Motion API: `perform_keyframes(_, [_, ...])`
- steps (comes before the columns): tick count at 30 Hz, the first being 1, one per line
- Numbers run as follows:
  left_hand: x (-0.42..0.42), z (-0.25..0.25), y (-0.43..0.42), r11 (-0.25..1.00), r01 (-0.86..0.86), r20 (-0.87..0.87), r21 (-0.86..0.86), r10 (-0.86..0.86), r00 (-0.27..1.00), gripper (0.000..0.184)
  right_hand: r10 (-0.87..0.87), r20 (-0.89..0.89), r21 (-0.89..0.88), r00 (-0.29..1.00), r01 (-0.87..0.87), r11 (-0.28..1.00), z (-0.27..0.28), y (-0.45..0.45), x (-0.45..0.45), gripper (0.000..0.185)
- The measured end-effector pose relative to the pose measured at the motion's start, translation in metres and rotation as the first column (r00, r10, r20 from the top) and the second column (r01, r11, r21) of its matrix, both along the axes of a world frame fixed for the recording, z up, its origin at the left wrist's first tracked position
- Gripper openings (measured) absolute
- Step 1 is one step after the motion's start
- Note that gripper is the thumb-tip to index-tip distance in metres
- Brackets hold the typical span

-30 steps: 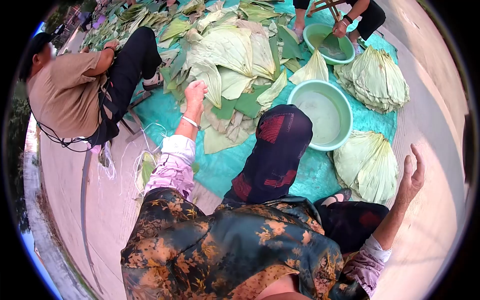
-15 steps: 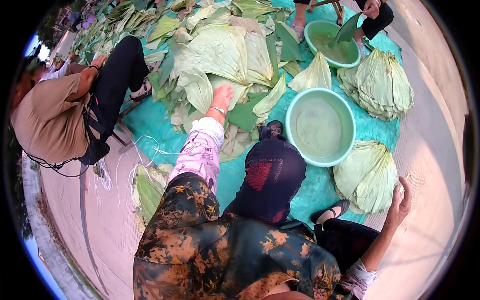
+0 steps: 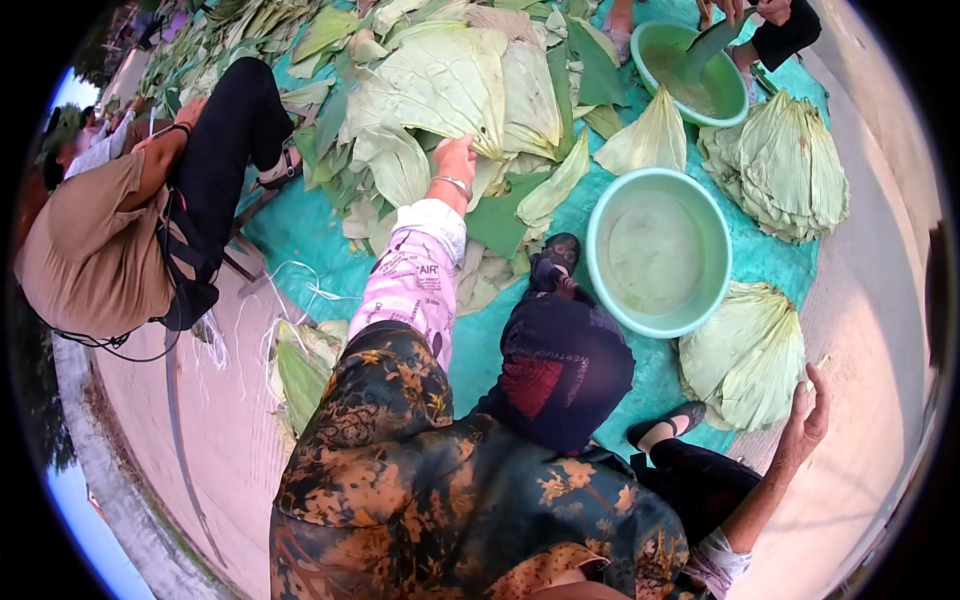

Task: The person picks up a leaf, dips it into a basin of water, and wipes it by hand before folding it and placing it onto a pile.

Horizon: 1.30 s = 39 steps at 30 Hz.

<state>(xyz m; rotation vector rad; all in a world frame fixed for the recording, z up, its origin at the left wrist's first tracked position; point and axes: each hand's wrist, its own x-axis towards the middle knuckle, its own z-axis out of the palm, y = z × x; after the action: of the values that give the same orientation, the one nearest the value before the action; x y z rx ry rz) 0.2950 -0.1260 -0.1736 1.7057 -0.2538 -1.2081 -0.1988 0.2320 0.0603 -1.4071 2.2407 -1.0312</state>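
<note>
My left hand [image 3: 455, 162] reaches forward to the pile and is closed on the near edge of a large pale-green leaf [image 3: 450, 85], which looks like a folded lotus leaf. Other loose leaves lie under and around it. My right hand [image 3: 803, 415] is raised at the right with its fingers apart, holding nothing. Beside it sits a fan-shaped stack of pale leaves [image 3: 745, 355]. Left of that stack stands a light-green basin [image 3: 722, 262] with cloudy water in it.
A turquoise sheet [image 3: 610, 405] covers the ground. Further back are a larger leaf stack [image 3: 775, 165], a single folded leaf [image 3: 642, 143], and a green basin [image 3: 738, 115] where another person's hands hold a leaf. A seated person [image 3: 105, 235] is at left, near white string [image 3: 300, 290].
My left hand has moved slightly right and pinches the leaf's edge. The co-worker's leaf at the far basin has dipped lower. The view has shifted slightly; my right hand stays raised.
</note>
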Motion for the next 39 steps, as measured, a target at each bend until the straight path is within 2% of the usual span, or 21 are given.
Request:
perform_keyframes(4, [0.035,0.001,0.007,0.986,0.039,-0.018,-0.163,-0.042,0.999,0.016,0.031,-0.003,-0.045,1.000,-0.031,0.999,-0.002,-0.003,0.007,0.028])
perform_keyframes(6, [0.051,0.035,0.025,0.933,0.066,-0.208,-0.354,-0.147,0.967,0.013,0.034,-0.020,-0.032,0.999,-0.034,0.999,0.015,0.002,0.014,0.028])
perform_keyframes(9, [0.082,0.041,0.043,0.857,0.048,-0.275,-0.513,-0.217,0.937,0.012,0.062,-0.027,-0.059,0.998,-0.064,0.996,0.006,-0.001,0.010,0.028])
perform_keyframes(12, [0.132,-0.009,0.070,0.954,-0.142,-0.222,-0.263,0.083,0.972,0.014,0.079,-0.039,-0.086,0.996,-0.082,0.993,0.003,-0.003,0.012,0.028])
perform_keyframes(14, [0.137,-0.022,0.094,0.945,-0.274,-0.135,-0.180,0.253,0.958,0.016,0.056,-0.014,-0.081,0.998,-0.057,0.995,0.017,0.002,0.017,0.028])
perform_keyframes(17, [0.130,-0.036,0.112,0.980,-0.197,-0.064,0.037,0.199,0.978,0.023,0.014,0.024,-0.069,1.000,-0.012,0.998,0.015,-0.006,0.020,0.026])
perform_keyframes(20, [0.117,-0.036,0.124,0.989,-0.070,-0.172,0.130,0.092,0.981,0.030,0.008,0.028,-0.069,1.000,-0.006,0.998,0.025,-0.001,0.025,0.026])
perform_keyframes(22, [0.117,-0.047,0.118,0.970,-0.058,-0.054,0.235,0.073,0.996,0.027,0.005,0.020,-0.082,1.000,-0.003,0.997,0.025,0.000,0.023,0.025])
perform_keyframes(24, [0.128,-0.088,0.110,0.952,-0.081,0.118,0.296,0.048,0.992,0.023,-0.002,0.015,-0.095,1.000,0.003,0.995,0.026,0.002,0.022,0.025])
perform_keyframes(25, [0.120,-0.058,0.112,0.957,-0.042,0.106,0.287,0.012,0.994,0.018,-0.009,0.011,-0.101,1.000,0.010,0.995,0.028,0.003,0.023,0.025])
perform_keyframes(28, [0.124,-0.049,0.104,0.994,0.008,0.046,0.105,-0.013,0.999,0.022,-0.013,0.001,-0.133,1.000,0.013,0.991,0.030,0.006,0.023,0.025])
perform_keyframes(32, [0.118,-0.021,0.100,0.998,0.027,-0.332,-0.054,-0.043,0.942,0.020,-0.001,0.026,-0.191,1.000,0.006,0.982,0.026,0.009,0.021,0.024])
perform_keyframes(36, [0.109,0.008,0.093,0.978,-0.052,-0.552,-0.202,-0.070,0.831,0.026,0.029,0.023,-0.252,0.999,-0.022,0.967,0.016,0.019,0.008,0.023])
perform_keyframes(39, [0.109,0.014,0.079,0.979,-0.024,-0.522,-0.204,-0.087,0.848,0.027,0.057,0.021,-0.295,0.998,-0.049,0.954,0.015,0.020,0.006,0.023])
